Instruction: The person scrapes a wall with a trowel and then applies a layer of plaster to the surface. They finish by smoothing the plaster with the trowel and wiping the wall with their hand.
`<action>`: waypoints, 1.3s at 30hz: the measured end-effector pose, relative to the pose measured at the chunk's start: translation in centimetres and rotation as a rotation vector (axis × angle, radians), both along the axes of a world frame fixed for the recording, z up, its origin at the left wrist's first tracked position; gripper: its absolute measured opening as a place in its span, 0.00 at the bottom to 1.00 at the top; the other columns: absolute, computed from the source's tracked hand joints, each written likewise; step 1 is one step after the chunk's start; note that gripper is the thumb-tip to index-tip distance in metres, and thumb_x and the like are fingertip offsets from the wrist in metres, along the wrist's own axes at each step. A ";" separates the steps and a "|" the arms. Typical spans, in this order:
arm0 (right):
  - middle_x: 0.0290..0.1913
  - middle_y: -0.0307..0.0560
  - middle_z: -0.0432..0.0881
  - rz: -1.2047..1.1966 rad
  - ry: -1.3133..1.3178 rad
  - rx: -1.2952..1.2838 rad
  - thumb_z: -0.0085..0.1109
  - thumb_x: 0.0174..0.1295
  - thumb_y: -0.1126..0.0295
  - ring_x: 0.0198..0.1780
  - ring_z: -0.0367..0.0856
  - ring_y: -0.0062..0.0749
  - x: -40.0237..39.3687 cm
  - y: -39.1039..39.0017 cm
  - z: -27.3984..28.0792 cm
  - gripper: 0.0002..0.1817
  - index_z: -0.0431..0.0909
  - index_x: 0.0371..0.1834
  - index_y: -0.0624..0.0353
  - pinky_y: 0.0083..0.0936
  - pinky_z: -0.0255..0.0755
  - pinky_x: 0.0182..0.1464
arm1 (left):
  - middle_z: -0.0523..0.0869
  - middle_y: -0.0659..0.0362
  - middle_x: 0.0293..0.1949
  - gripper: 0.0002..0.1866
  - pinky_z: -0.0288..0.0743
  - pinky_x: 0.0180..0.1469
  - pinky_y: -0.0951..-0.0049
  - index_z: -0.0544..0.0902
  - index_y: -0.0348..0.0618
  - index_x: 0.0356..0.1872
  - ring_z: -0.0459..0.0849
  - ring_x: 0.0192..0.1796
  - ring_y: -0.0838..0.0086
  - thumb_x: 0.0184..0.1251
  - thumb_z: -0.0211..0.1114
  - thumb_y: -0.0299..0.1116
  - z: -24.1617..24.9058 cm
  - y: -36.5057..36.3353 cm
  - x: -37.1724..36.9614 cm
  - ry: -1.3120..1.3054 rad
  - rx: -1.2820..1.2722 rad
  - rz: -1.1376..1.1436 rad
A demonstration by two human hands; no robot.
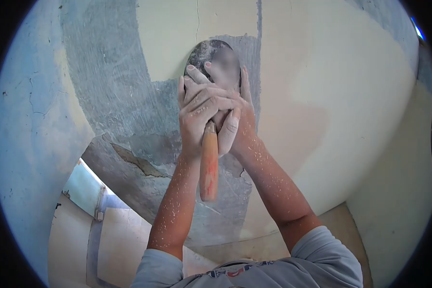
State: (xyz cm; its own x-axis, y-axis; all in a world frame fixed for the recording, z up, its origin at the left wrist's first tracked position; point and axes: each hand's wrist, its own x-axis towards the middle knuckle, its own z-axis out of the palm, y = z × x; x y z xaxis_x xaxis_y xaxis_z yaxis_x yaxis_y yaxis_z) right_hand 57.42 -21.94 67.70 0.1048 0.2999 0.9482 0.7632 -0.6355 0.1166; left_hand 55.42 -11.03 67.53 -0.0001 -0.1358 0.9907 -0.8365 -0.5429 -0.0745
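Note:
Both hands are raised together against the plastered surface, on a trowel with a dark, rounded blade (204,50) smeared with white. Its wooden handle (209,165), marked with red, hangs down between my wrists, free of the fingers. My left hand (194,108) lies across the tool, its fingers overlapping the other hand. My right hand (235,113) wraps the blade from the right side, one finger up along its edge. White dust coats both hands. The neck of the trowel is mostly hidden by the hands, and part of the blade is blurred.
Grey rough patches (105,62) border cream-coloured coating (317,62) around the blade. A broken, peeled strip (134,161) runs along the lower left edge. Blue wall (29,120) stands at left, pale wall (393,163) at right. An opening (84,187) shows lower left.

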 end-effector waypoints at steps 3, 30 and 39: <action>0.82 0.31 0.75 0.037 0.093 -0.016 0.55 0.73 0.50 0.87 0.63 0.38 -0.5 -0.1 -2.1 0.28 0.81 0.75 0.37 0.75 0.34 0.85 | 0.94 0.59 0.43 0.07 0.57 0.83 0.46 0.89 0.47 0.32 0.88 0.57 0.60 0.67 0.69 0.37 -2.8 -0.1 -0.8 0.029 -0.009 0.029; 0.80 0.31 0.77 0.017 0.004 0.023 0.56 0.71 0.48 0.86 0.65 0.37 -0.6 0.6 0.2 0.28 0.83 0.72 0.36 0.70 0.34 0.87 | 0.93 0.56 0.41 0.06 0.64 0.79 0.49 0.87 0.44 0.32 0.89 0.54 0.58 0.65 0.69 0.34 0.3 0.4 -0.3 -0.016 -0.006 -0.003; 0.82 0.28 0.74 0.077 0.074 0.026 0.54 0.73 0.51 0.86 0.63 0.35 -0.5 0.9 -2.8 0.28 0.79 0.75 0.34 0.73 0.35 0.86 | 0.93 0.57 0.43 0.09 0.49 0.85 0.44 0.89 0.49 0.32 0.89 0.56 0.60 0.67 0.70 0.40 -3.2 0.9 -0.2 0.005 -0.026 -0.013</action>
